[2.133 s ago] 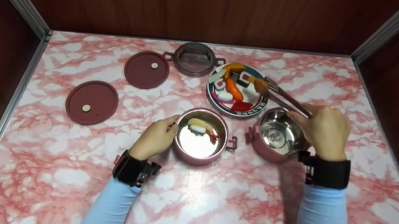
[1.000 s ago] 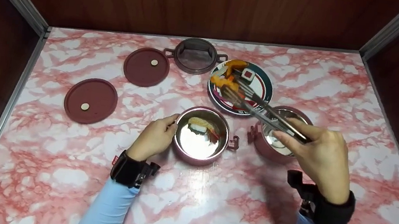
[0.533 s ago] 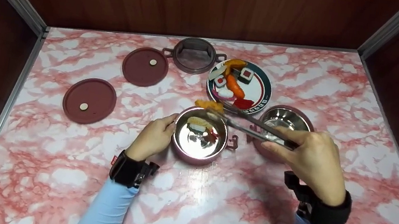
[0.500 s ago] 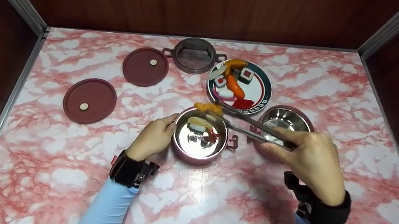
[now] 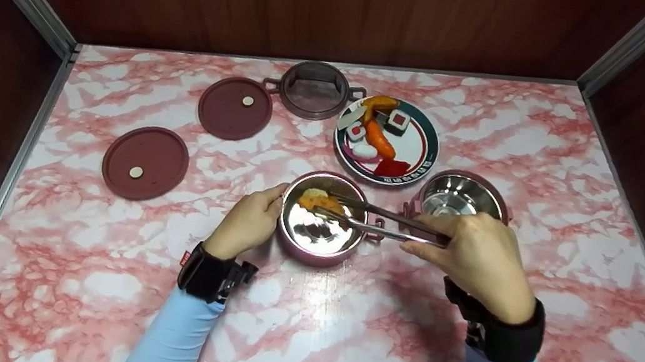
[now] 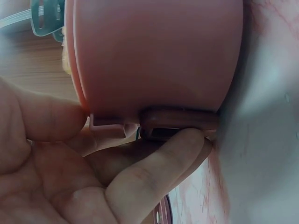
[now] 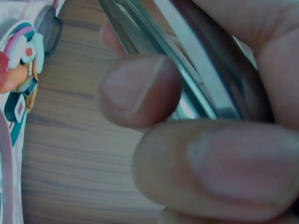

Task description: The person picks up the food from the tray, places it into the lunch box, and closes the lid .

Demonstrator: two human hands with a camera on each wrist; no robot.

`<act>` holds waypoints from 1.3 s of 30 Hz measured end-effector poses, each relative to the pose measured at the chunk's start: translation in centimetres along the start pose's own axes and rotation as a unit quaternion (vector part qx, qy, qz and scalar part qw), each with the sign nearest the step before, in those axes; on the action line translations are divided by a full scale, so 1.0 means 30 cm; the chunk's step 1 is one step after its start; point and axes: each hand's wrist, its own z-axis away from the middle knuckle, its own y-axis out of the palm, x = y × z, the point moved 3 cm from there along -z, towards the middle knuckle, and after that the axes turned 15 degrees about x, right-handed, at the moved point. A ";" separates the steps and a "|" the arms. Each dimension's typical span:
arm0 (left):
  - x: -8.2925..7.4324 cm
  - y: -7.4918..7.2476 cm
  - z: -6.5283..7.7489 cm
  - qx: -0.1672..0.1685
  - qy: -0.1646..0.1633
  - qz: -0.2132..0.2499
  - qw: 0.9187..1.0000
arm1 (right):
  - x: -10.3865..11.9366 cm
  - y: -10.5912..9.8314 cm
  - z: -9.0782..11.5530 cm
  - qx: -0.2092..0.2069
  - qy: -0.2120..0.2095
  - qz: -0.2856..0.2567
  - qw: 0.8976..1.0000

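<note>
My left hand (image 5: 249, 223) holds the side handle (image 6: 180, 119) of a pink pot (image 5: 311, 258) with a shiny steel inside. In the left wrist view, thumb and fingers close around that handle. My right hand (image 5: 485, 261) grips a pair of metal tongs (image 5: 392, 223), its fingers pressing both arms together. The tongs' tips reach inside the pot and pinch an orange-brown fried piece (image 5: 319, 202). Behind it in the pot shows part of a pale yellow piece (image 5: 313, 193). In the right wrist view, the tongs' arms run between thumb and fingers, and their tips are out of view.
A second pink pot (image 5: 465, 191) stands at the right, partly behind my right hand. Behind the pots is a plate (image 5: 426, 151) of play sushi and other food. Two round maroon lids (image 5: 145, 159) and a clear lid with handles (image 5: 314, 94) lie at the left and back.
The tongs took the fried piece from the plate's right side, moved it left and toward me, and lowered it from the pot's rim into the pot. My left hand has kept its place.
</note>
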 end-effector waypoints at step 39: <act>-0.005 0.003 0.002 0.000 -0.008 -0.004 1.000 | 0.062 0.088 -0.058 0.019 0.005 0.085 0.996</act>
